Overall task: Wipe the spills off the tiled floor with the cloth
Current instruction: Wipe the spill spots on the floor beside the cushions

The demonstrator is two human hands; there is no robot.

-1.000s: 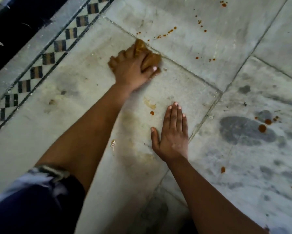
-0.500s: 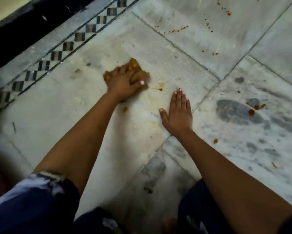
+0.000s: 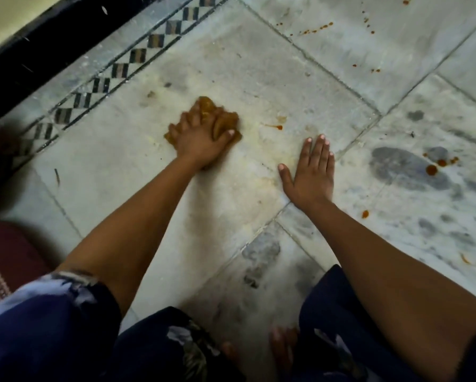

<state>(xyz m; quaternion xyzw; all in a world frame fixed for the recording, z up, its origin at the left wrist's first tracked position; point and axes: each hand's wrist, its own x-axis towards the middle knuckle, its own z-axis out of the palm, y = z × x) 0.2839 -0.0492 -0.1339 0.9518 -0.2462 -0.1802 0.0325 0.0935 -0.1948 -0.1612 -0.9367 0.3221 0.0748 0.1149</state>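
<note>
Floor (image 3: pixel 231 64): marble tiles, orange spills (image 3: pixel 431 170) at right. Right hand (image 3: pixel 311 172) flat on a tile, fingers straight. Left hand (image 3: pixel 201 136) presses cloth (image 3: pixel 226 122) to floor, fingers curled round it. Streak (image 3: pixel 277 126) just right of cloth.

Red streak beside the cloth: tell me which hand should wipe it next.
Left, likely. The left hand grips the cloth, just beside the streak; the right hand lies flat on the floor, empty.
</note>
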